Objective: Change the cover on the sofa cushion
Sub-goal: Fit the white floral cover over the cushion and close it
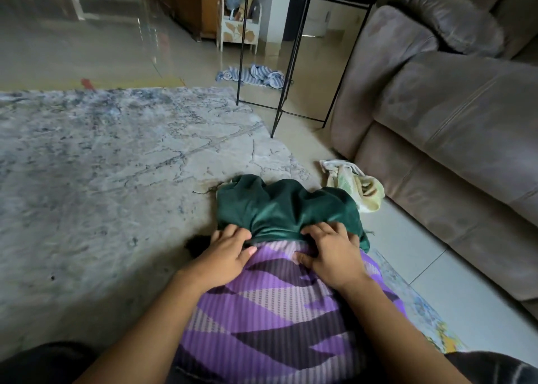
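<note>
Cushion [279, 311]: one. It lay left of the sofa [451, 127], near end against the person. The long axis ran straight away from the person, roughly parallel to the sofa front, with the far end pointing out across the rug [102, 165].

Appearance: ribbed purple fabric with lilac and dark angular patches, plump. The far end was capped by one green cover [285, 206], dark and satiny, bunched in folds, its hem crossing the cushion's width. Loose threads showed at the cover's far-left corner.

Hands: two, side by side at the hem.
- Left hand [224, 255]: fingers curled over the green edge, thumb on the purple fabric, gripping the hem.
- Right hand [332, 252]: on the sofa side, fingers bent on top of the hem and thumb beneath, gripping it likewise.

Other cloths: two. One pale yellowish cloth [355, 185] was crumpled on the floor, touching the sofa base. One blue-striped cloth [253, 75] lay well left of the sofa arm, by the black metal stand [302, 49].
</note>
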`<action>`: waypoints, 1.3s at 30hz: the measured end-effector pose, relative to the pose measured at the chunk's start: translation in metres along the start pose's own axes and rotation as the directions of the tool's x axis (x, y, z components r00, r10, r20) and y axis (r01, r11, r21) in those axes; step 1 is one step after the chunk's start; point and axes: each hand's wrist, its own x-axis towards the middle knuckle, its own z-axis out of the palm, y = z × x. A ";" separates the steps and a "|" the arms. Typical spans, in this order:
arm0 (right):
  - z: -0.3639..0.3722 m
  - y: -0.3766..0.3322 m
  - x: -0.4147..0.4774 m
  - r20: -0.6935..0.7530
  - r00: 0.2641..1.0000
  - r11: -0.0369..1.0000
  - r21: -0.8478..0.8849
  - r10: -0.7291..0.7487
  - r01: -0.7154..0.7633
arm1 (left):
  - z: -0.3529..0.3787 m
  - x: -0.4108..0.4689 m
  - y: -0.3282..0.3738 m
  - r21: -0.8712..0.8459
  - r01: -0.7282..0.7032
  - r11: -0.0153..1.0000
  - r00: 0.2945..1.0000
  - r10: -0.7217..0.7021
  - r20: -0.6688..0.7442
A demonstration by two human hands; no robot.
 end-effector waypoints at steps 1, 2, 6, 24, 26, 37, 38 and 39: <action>0.004 -0.001 0.003 -0.028 0.999 0.999 -0.010 -0.033 0.033 | 0.002 0.000 0.001 0.027 -0.030 0.999 0.999 0.031 -0.025; 0.007 -0.001 0.005 -0.048 0.997 0.998 -0.014 -0.066 0.065 | 0.003 0.000 0.002 0.047 -0.062 0.997 0.996 0.065 -0.069; 0.018 0.000 0.007 -0.107 0.982 0.988 -0.032 -0.157 0.154 | 0.003 0.001 -0.003 -0.012 -0.206 0.978 0.943 0.196 -0.268; 0.008 -0.012 -0.002 -0.042 0.989 0.990 0.019 -0.139 0.140 | -0.012 -0.012 -0.008 -0.379 0.438 0.815 0.887 -0.461 0.034; 0.008 -0.013 -0.002 -0.015 0.990 0.989 0.039 -0.143 0.144 | -0.009 -0.014 -0.006 -0.491 0.434 0.756 0.891 -0.441 0.107; -0.019 -0.032 -0.022 -0.117 0.993 0.708 0.699 -0.024 0.099 | -0.073 -0.034 0.035 -0.858 0.012 0.513 0.921 -0.339 -0.190; -0.030 -0.037 -0.025 -0.119 0.993 0.597 0.795 -0.011 0.102 | -0.093 -0.037 0.045 -0.830 -0.066 0.554 0.929 -0.270 -0.254; -0.042 -0.043 -0.028 -0.118 0.993 0.487 0.867 -0.010 0.108 | -0.115 -0.040 0.059 -0.782 -0.148 0.606 0.926 -0.192 -0.324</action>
